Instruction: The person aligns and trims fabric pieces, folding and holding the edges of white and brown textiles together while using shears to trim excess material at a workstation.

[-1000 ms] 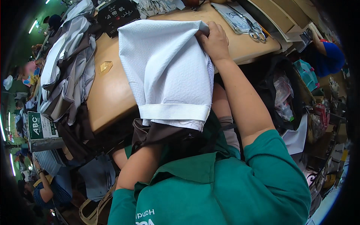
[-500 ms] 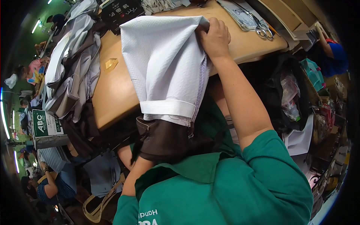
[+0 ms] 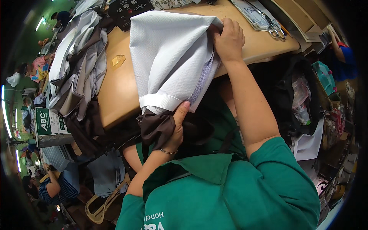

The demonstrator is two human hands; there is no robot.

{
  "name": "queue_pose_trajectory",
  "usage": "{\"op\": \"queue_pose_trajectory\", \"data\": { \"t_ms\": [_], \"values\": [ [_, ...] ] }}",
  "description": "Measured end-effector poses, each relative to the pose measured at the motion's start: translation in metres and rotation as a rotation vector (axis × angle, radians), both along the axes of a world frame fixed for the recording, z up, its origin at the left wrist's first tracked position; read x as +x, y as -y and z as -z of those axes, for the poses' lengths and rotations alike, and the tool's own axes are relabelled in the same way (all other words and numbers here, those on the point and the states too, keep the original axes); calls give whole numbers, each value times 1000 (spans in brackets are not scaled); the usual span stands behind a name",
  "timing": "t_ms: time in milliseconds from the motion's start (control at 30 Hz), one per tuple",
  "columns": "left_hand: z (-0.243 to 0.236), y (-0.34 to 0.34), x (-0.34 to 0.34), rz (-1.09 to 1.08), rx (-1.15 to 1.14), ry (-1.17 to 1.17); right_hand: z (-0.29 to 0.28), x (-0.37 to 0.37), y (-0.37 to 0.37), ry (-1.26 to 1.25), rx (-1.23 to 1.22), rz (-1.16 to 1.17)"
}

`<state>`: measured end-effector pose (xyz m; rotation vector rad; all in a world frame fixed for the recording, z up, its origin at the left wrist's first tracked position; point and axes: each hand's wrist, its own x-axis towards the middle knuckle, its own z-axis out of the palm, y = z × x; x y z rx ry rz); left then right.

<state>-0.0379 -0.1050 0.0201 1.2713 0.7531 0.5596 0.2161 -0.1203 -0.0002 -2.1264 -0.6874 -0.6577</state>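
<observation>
Basically the white fabric pc [image 3: 172, 57] hangs over the table's [image 3: 117, 90] near edge, R hand [image 3: 230, 40] pinching its top corner, prob to hold it up. L hand [image 3: 177, 128] grips the brown cloth [image 3: 155, 130] by the elastic band [image 3: 159, 101], prob steadying that end. Scissors [image 3: 270, 25] lie partly on a notebook [image 3: 245, 11], outta the way imo.

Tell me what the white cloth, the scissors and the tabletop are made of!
The white cloth looks like soft, matte fabric: it folds and has a fine bumpy texture. The scissors look like shiny metal: silvery with bright glints. The tabletop might be wood or laminate: it's tan and smooth.
</observation>
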Motion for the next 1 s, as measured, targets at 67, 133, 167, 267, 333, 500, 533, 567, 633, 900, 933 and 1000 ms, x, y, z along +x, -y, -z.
{"op": "queue_pose_trajectory", "data": {
  "t_ms": [67,133,167,267,333,500,533,567,633,900,933,1000],
  "values": [
    [6,-2,-4,4,-54,58,-3,-2,-1,-16,6,-4],
    [6,-3,-8,27,-85,83,-1,-2,-1,-7,1,-1],
    [3,-4,-9,48,-89,78,1,-2,-1,-2,-1,1],
    [0,-3,-18,90,-147,90,2,-2,-4,-26,-23,-7],
    [0,-5,-22,125,-174,85,2,-1,-4,-61,-50,-5],
    [23,-12,-20,198,-12,-27,10,9,7,-139,23,-40],
    [25,-14,-21,244,-186,-98,7,8,6,-213,108,-97],
    [45,-20,-30,279,-180,-78,6,8,4,-308,251,-160],
    [48,-24,-39,306,-403,-41,-1,0,-1,-605,472,-153],
    [27,-9,-37,360,76,-196,-4,3,19,-768,672,-403],
    [25,-9,-39,430,57,-151,-9,-3,29,-778,743,-416],
    [18,-12,-43,557,-11,-73,-24,-17,51,-810,872,-481]
  ]
}}
